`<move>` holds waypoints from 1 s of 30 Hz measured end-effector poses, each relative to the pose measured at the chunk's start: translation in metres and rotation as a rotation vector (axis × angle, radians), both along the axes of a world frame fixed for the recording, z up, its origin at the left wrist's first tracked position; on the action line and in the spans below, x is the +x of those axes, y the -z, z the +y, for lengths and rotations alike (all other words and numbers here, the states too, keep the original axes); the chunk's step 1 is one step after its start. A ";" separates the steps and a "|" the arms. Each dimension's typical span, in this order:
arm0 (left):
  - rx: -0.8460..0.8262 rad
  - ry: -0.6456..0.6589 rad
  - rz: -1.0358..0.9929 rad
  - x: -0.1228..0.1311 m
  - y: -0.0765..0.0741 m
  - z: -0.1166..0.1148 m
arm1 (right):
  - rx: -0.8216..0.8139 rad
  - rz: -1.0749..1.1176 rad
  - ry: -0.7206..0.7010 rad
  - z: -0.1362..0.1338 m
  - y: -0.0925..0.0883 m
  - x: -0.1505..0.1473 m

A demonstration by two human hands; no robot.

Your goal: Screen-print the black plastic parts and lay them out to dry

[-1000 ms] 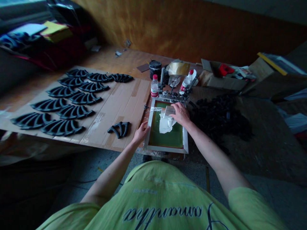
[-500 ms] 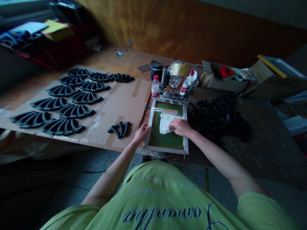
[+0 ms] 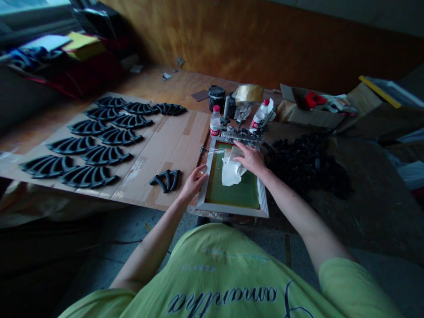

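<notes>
Rows of black fan-shaped pieces [image 3: 89,150] lie on a brown cardboard sheet [image 3: 175,137] at the left of the frame, with a single black piece [image 3: 164,179] apart from them nearer the middle. Just right of it, the left hand [image 3: 194,182] has its fingers curled on the left rail of a silver-framed green printing screen [image 3: 240,194], which lies flat on the wooden table [image 3: 155,84] at centre. A white crumpled cloth [image 3: 231,171] rests on the mesh under the right hand [image 3: 253,159], whose fingers are stretched flat on it. A heap of black parts [image 3: 304,161] lies to the right.
</notes>
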State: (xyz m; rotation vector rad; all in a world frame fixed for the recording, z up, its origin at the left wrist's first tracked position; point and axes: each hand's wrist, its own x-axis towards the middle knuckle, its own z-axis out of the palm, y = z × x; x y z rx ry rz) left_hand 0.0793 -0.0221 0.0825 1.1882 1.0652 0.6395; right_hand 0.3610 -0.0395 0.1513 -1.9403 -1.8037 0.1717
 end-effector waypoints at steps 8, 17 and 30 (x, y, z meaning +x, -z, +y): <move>0.291 -0.218 -0.310 0.040 -0.091 0.034 | -0.029 0.174 0.426 -0.038 0.028 0.093; 0.255 -0.212 -0.325 0.069 -0.112 0.036 | -0.305 -0.078 0.175 -0.067 0.091 -0.016; -0.187 -0.356 -0.007 -0.014 0.003 0.004 | -0.268 -0.101 0.012 -0.102 0.068 -0.013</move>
